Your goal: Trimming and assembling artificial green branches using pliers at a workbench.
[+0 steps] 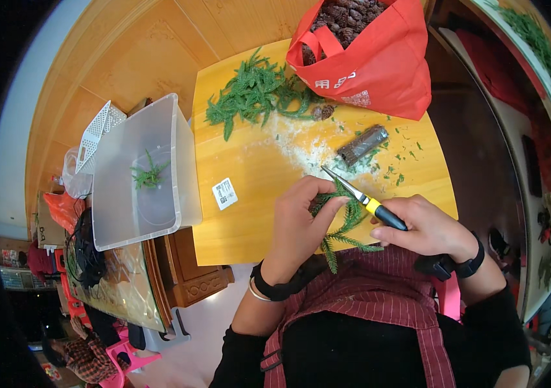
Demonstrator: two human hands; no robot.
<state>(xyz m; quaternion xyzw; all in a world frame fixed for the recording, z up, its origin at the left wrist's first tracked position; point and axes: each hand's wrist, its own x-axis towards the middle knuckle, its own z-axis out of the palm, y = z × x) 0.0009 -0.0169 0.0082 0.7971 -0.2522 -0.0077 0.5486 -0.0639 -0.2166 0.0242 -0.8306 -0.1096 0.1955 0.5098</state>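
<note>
Near the front edge of the yellow table (pixel 249 161), my left hand (pixel 298 216) pinches a green fir-like sprig (pixel 346 236) between thumb and fingers. Its lower fronds hang over the edge toward my striped apron. My right hand (pixel 421 223) is wrapped around needle-nose pliers (pixel 372 205) with yellow and dark handles. The pliers' thin jaws point away to the left, beside the sprig's upper end; whether they touch it I cannot tell. Beyond them lies a dark bundle (pixel 363 145) in clear wrap, among white powdery bits (pixel 311 155) and green scraps.
A pile of green sprigs (pixel 249 90) and a pine cone (pixel 323 112) lie farther back. The red bag (pixel 379 77) at the back right holds several pine cones. At left stands a translucent bin (pixel 185 161) with one sprig (pixel 149 174) inside. A white label (pixel 224 194) lies nearby.
</note>
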